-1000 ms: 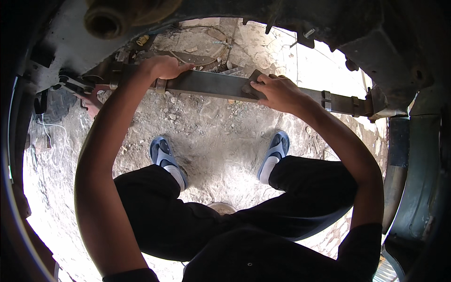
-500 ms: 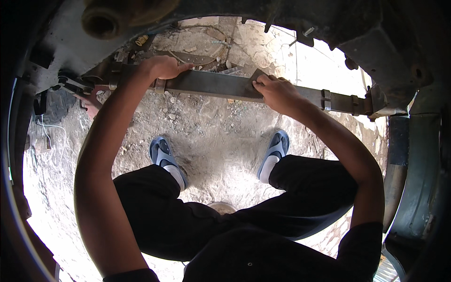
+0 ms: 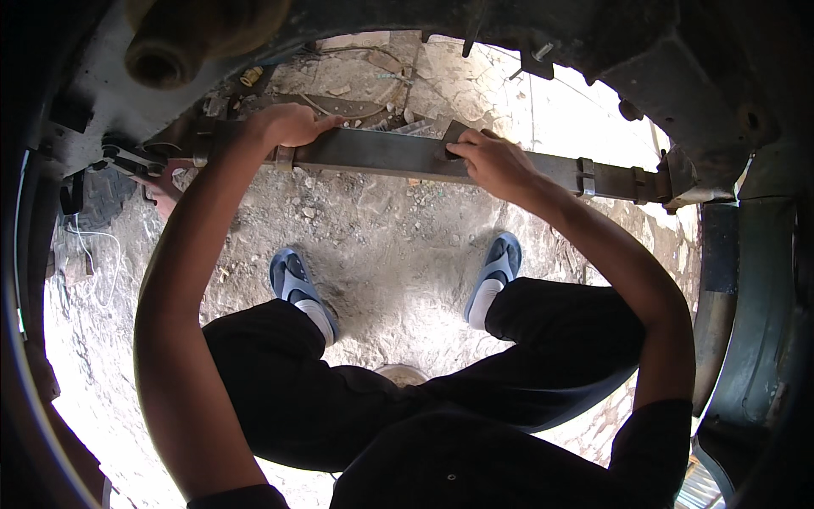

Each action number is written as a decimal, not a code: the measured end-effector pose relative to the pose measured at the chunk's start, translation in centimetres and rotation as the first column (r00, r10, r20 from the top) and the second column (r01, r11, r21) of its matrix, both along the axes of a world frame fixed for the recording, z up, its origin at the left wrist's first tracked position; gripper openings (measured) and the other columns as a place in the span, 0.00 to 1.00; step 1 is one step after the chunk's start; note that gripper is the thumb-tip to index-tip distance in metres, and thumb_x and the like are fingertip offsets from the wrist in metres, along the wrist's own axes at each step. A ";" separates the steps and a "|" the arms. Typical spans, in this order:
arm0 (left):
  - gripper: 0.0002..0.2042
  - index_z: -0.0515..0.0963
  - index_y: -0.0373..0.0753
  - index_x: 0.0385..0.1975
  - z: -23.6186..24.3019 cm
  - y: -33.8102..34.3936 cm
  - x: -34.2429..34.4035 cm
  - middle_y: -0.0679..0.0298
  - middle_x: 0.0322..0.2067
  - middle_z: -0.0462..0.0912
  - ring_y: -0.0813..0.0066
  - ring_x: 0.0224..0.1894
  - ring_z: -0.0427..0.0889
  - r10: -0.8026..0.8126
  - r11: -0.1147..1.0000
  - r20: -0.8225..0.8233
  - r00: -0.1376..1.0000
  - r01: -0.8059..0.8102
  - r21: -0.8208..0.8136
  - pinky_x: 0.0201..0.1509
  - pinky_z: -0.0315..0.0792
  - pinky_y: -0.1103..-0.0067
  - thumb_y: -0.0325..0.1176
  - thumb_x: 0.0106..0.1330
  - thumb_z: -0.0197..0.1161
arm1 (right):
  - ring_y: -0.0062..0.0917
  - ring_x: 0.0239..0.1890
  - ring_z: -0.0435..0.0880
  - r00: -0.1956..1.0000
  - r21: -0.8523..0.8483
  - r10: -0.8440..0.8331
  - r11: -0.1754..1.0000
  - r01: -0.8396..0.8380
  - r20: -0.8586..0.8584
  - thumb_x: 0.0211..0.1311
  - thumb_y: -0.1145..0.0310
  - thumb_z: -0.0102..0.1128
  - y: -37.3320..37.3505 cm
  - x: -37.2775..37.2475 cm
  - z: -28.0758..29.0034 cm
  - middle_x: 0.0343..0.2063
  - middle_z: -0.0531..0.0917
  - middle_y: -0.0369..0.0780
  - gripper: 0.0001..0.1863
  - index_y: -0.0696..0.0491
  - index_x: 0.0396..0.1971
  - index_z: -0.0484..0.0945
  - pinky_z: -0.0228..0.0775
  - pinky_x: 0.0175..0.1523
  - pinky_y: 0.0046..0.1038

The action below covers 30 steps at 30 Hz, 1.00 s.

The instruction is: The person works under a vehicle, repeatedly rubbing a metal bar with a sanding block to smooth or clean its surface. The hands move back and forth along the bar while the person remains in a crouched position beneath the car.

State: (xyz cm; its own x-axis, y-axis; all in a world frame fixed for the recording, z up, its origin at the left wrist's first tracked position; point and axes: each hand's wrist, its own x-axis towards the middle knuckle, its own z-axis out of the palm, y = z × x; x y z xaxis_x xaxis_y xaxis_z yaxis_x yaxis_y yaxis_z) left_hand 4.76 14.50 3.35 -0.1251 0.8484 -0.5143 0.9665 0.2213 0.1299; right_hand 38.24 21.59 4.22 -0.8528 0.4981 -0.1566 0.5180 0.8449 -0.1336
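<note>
The leaf spring runs crosswise ahead, grey mid-length; how much is done or left, I can't tell. The left hand drapes over it, most fingers hidden; the right hand pinches a dark pad there.

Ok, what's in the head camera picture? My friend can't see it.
A person's right hand holds a dark flat piece against a long metal bar; the left hand rests on the bar farther left. Below, blue sandals stand on rough ground.
</note>
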 end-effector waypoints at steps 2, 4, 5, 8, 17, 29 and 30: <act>0.44 0.81 0.29 0.43 -0.6 -0.1 -0.3 0.44 0.45 0.82 0.50 0.53 0.79 -0.025 0.999 -0.004 1.000 0.025 0.035 0.57 0.70 0.65 0.70 0.68 0.31 | 0.32 0.55 0.75 0.999 -0.007 0.032 0.999 -0.032 -0.007 0.58 0.73 0.62 -0.8 -0.2 -0.1 0.50 0.75 0.40 0.22 0.53 0.54 0.77 0.73 0.57 0.32; 0.44 0.81 0.29 0.43 -0.9 0.1 -0.5 0.43 0.45 0.81 0.50 0.53 0.79 -0.027 0.999 -0.020 0.999 0.028 0.030 0.58 0.70 0.65 0.70 0.68 0.31 | 0.34 0.57 0.73 0.990 -0.018 0.115 0.993 -0.117 -0.083 0.59 0.70 0.63 -1.5 -0.3 -0.3 0.52 0.74 0.42 0.21 0.52 0.55 0.77 0.71 0.59 0.33; 0.44 0.81 0.29 0.43 -0.9 0.1 -0.5 0.43 0.45 0.81 0.50 0.53 0.79 -0.029 0.999 -0.028 0.999 0.030 0.027 0.58 0.70 0.65 0.70 0.68 0.31 | 0.36 0.61 0.70 0.996 -0.088 0.087 0.992 -0.088 -0.009 0.61 0.66 0.62 -1.4 -0.5 0.4 0.56 0.72 0.44 0.24 0.53 0.58 0.73 0.68 0.62 0.37; 0.44 0.81 0.29 0.43 -0.4 0.2 -0.3 0.43 0.45 0.81 0.49 0.53 0.79 -0.027 1.000 -0.014 1.000 0.027 -0.006 0.58 0.70 0.64 0.69 0.68 0.31 | 0.37 0.63 0.69 0.999 0.042 0.009 0.999 -0.011 0.053 0.62 0.63 0.62 -0.9 -0.2 0.8 0.59 0.70 0.43 0.28 0.55 0.61 0.69 0.67 0.63 0.40; 0.44 0.80 0.28 0.46 -0.3 0.2 -0.2 0.43 0.49 0.79 0.51 0.57 0.77 0.015 0.999 0.001 1.000 -0.015 -0.031 0.61 0.68 0.66 0.69 0.68 0.32 | 0.44 0.70 0.57 0.956 -0.009 0.109 0.994 -0.111 0.272 0.63 0.51 0.59 -1.2 0.5 0.9 0.69 0.57 0.49 0.39 0.57 0.68 0.56 0.57 0.68 0.48; 0.44 0.82 0.29 0.42 -0.2 -0.6 0.2 0.44 0.45 0.82 0.51 0.54 0.79 0.000 0.997 -0.034 0.999 0.003 0.083 0.59 0.69 0.66 0.69 0.68 0.32 | 0.43 0.72 0.52 0.880 0.105 0.083 0.983 -0.149 0.468 0.65 0.51 0.56 -2.8 -0.5 0.8 0.72 0.50 0.48 0.43 0.59 0.70 0.48 0.52 0.69 0.52; 0.44 0.82 0.29 0.42 -0.2 -0.5 0.0 0.44 0.45 0.82 0.51 0.53 0.79 0.006 0.999 -0.016 1.000 -0.005 0.053 0.59 0.69 0.66 0.69 0.68 0.32 | 0.43 0.72 0.52 0.871 0.111 0.068 0.984 -0.139 0.487 0.64 0.51 0.56 -3.2 -0.6 0.8 0.72 0.50 0.48 0.43 0.59 0.70 0.48 0.53 0.69 0.52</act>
State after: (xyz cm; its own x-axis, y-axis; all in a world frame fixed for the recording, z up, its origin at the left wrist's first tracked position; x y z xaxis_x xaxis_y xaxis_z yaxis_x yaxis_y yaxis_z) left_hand 4.79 13.96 3.17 -0.1380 0.8736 -0.4667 0.9673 0.2201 0.1259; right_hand 37.66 18.35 5.01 -0.7379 0.4577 -0.4960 0.3965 0.8887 0.2301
